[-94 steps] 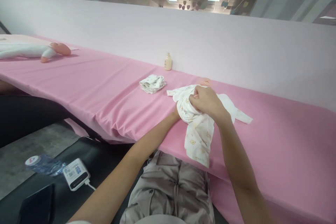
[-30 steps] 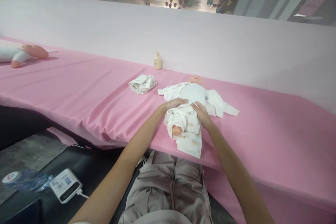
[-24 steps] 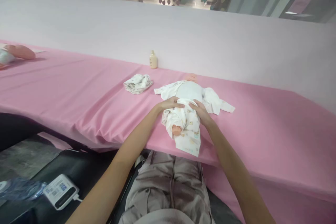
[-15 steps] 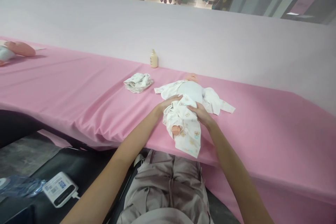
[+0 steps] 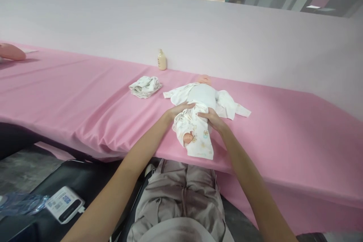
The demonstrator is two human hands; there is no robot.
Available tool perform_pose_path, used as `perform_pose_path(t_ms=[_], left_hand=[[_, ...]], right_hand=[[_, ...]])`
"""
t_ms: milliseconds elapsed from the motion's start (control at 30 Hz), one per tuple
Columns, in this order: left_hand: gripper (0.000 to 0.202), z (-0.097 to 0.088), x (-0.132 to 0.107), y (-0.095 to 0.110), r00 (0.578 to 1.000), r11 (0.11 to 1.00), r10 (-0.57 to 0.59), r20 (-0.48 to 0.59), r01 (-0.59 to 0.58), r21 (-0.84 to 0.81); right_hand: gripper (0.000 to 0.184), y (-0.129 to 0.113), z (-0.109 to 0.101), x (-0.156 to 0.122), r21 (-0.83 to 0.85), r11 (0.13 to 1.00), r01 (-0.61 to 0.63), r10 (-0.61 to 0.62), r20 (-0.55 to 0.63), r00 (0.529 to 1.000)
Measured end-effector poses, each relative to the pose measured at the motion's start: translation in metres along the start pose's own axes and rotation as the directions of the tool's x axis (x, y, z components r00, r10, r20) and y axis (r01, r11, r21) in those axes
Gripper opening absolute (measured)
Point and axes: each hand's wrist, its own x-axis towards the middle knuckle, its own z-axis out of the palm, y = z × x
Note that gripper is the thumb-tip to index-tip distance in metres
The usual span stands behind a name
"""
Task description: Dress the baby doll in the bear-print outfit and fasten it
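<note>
A baby doll [image 5: 204, 79] lies on its back, its head toward the wall, wearing a white long-sleeved top [image 5: 202, 95] with the sleeves spread out. White printed baby pants [image 5: 200, 136] cover its lower body, and one foot [image 5: 188, 138] pokes out of a leg opening. My left hand [image 5: 183, 107] grips the waist of the pants on the left side. On the right side, my right hand [image 5: 212, 117] pinches the same waistband, thumb on top. The fingers of both hands are partly hidden by the cloth.
A folded stack of white cloth [image 5: 145, 87] lies left of the doll. Against the wall stands a pump bottle [image 5: 161, 60]. Part of another doll [image 5: 11, 52] shows at far left. A water bottle [image 5: 22, 203] and white device [image 5: 65, 205] rest on a black seat.
Both hands have drawn the pants slightly up toward the doll's waist, and the loose leg end has shifted away from the table edge. The camera view has moved a little.
</note>
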Motion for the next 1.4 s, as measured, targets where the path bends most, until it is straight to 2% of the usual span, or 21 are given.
perform_pose_path(t_ms=[100,167,233,300,367,433,567,700,833,900,1033,1133,1267,1400], left_hand=[[0.041,-0.001,0.002,0.001,0.995,0.994,-0.022,-0.094,0.032,0.106],[0.043,-0.002,0.001,0.005,0.991,0.974,-0.079,-0.105,0.099,0.204],[0.049,-0.002,0.0,0.008,0.985,0.951,-0.173,-0.006,0.168,0.261],[0.056,-0.002,-0.001,0.009,0.97,0.947,-0.222,0.099,0.191,0.26],[0.057,-0.003,-0.001,0.006,0.983,0.972,-0.16,0.095,0.14,0.189],[0.049,-0.003,-0.001,0.001,0.996,0.994,-0.087,0.035,0.084,0.069],[0.036,-0.003,0.001,-0.007,0.992,0.99,-0.123,-0.01,0.122,-0.069],[0.042,-0.006,0.002,-0.006,0.991,0.993,-0.119,-0.052,0.119,-0.014],[0.057,-0.01,0.002,0.0,0.983,0.98,-0.174,0.054,0.167,0.107],[0.062,-0.009,0.001,0.001,0.979,0.976,-0.191,0.075,0.18,0.125],[0.049,-0.007,-0.001,-0.003,0.994,0.994,-0.106,0.031,0.107,-0.021],[0.04,-0.007,0.001,-0.008,0.994,0.99,-0.105,0.023,0.107,-0.093],[0.035,-0.005,0.005,-0.01,0.997,0.995,-0.074,-0.019,0.072,-0.067],[0.04,-0.004,0.006,-0.008,0.999,0.999,-0.038,-0.037,0.039,0.031]], right_hand=[[0.033,0.004,-0.002,0.004,0.096,0.995,0.03,-0.021,-0.089,0.996],[0.028,0.006,-0.002,0.007,0.143,0.988,0.057,-0.037,-0.138,0.99],[0.025,0.008,-0.002,0.008,0.152,0.985,0.084,-0.056,-0.181,0.982],[0.024,0.008,-0.001,0.007,0.136,0.986,0.098,-0.069,-0.21,0.975],[0.023,0.005,0.0,0.004,0.116,0.989,0.089,-0.063,-0.211,0.975],[0.026,0.002,0.002,0.001,0.093,0.994,0.048,-0.032,-0.161,0.986],[0.04,0.0,0.002,-0.003,0.051,0.999,-0.015,0.018,-0.061,0.998],[0.041,0.007,-0.002,0.003,0.13,0.991,0.023,-0.006,-0.126,0.992],[0.038,0.012,-0.004,0.007,0.151,0.986,0.066,-0.04,-0.166,0.985],[0.039,0.01,-0.002,0.005,0.126,0.99,0.061,-0.038,-0.181,0.983],[0.042,0.0,0.003,-0.003,0.061,0.998,0.013,-0.005,-0.141,0.99],[0.046,-0.004,0.002,-0.007,-0.01,1.0,-0.013,0.012,-0.063,0.998],[0.046,0.001,-0.003,-0.003,0.059,0.998,-0.015,0.019,-0.058,0.998],[0.047,0.008,-0.006,0.005,0.166,0.985,0.036,-0.016,-0.123,0.992]])
